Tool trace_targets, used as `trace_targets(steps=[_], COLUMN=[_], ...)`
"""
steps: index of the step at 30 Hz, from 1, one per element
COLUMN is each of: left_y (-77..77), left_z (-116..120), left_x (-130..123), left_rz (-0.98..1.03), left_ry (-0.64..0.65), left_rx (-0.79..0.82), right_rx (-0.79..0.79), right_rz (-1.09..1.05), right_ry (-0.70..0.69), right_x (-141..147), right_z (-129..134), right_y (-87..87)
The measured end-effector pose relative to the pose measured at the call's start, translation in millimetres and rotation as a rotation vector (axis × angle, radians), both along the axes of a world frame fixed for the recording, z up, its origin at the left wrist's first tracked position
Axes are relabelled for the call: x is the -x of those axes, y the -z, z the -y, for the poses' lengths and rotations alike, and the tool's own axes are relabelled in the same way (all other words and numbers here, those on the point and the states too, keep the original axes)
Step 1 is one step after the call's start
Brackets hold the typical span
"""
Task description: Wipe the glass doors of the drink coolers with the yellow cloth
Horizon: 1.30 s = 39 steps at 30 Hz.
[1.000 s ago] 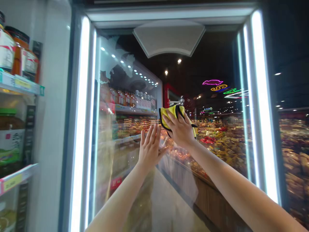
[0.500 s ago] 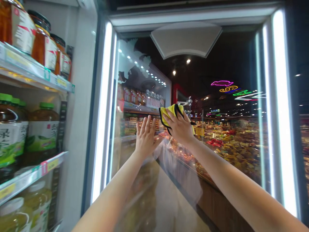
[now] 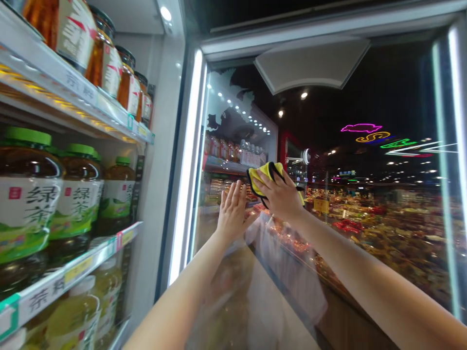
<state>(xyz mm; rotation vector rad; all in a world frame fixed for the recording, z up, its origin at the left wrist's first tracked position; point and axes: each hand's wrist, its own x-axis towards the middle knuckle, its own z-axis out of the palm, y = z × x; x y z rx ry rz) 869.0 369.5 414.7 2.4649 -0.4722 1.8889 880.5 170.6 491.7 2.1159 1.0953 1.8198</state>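
Note:
A tall glass door (image 3: 226, 272) with a lit frame fills the middle and right of the view. My right hand (image 3: 286, 197) presses a yellow cloth (image 3: 272, 176) with black edging against the glass, its fingers spread over the folded fabric. To the left of it, my left hand (image 3: 233, 209) lies against the glass with its fingers stretched out and holds nothing. A small gap parts the left fingertips from the cloth.
On the left, shelves hold green-capped tea bottles (image 3: 78, 194), amber bottles (image 3: 113, 65) and pale drinks (image 3: 75, 311). Shelf rails (image 3: 76, 270) jut toward me. A bright light strip (image 3: 188, 165) edges the door. Store displays (image 3: 383, 223) show through the glass.
My view has turned left, so more of the bottle shelves shows and the door sits further right. Both hands stay on the glass, still side by side, with the cloth under the right one.

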Motion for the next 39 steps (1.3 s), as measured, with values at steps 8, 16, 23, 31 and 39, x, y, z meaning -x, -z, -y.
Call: trace_targets(steps=[8, 16, 23, 31, 39], left_y=[16.2, 45.2, 68.5, 91.4, 102.2], left_z=[-33, -40, -59, -69, -66], left_x=[3, 12, 16, 17, 16], left_rz=[-0.028, -0.075, -0.115, -0.083, -0.110], left_ry=[-0.068, -0.060, -0.066, -0.106, -0.093], left_rx=[0.067, 0.093, 0.120, 0.212, 0.248], right_rx=[-0.222, 0.067, -0.100, 0.217, 0.053], right_rz=[0.018, 0.004, -0.019, -0.007, -0.024], right_ry=[-0.063, -0.092, -0.086, -0.132, -0.107], right_x=[-8, 1, -2, 2, 0], right_z=[-51, -56, -121, -113, -175], right_y=[-44.8, -13.9, -46.8, -18.9, -26.3])
